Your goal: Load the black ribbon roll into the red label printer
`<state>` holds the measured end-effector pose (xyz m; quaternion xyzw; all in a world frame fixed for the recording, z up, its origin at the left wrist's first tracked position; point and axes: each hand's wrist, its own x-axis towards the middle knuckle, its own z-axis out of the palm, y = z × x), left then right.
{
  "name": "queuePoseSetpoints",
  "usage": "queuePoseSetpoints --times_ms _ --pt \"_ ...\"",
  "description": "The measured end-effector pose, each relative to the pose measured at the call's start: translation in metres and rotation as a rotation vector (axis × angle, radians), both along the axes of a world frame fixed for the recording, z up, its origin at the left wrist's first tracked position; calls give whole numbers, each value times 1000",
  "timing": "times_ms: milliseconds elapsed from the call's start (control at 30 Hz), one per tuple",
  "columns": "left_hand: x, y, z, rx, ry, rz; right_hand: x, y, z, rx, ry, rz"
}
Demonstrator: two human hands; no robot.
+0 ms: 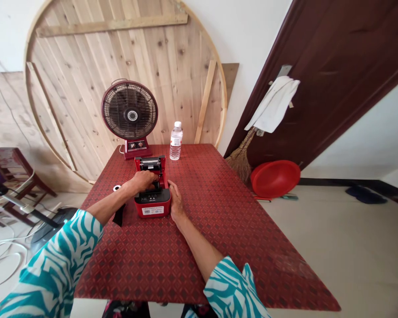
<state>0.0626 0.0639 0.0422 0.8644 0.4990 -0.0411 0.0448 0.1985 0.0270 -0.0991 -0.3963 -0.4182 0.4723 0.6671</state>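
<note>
A small red and black label printer (152,201) stands on the red patterned table (219,221) with its lid tipped open toward the back. My left hand (144,180) reaches into the open compartment, its fingers curled down inside; what they touch is hidden. My right hand (175,201) lies flat against the printer's right side, fingers stretched along it. A small white roll (116,188) and a flat black piece (119,215) lie on the table to the printer's left, near my left forearm.
A red table fan (130,115) and a clear water bottle (176,141) stand at the table's far end. Behind leans a round wooden board (86,66). To the right are a dark door, a broom (240,154) and a red basin (275,177). Cables and a stool sit left.
</note>
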Motion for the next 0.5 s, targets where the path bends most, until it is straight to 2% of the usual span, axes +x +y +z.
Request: queuePoseSetpoints --times_ms 133,233,500 --pt "-10 -5 0 -3 25 -50 0 -1 1 -13 17 43" --pt "-8 -4 -1 -13 78 -79 -1 -2 1 -15 21 45" --pt "0 -12 -2 97 62 124 0 -3 0 -4 -17 50"
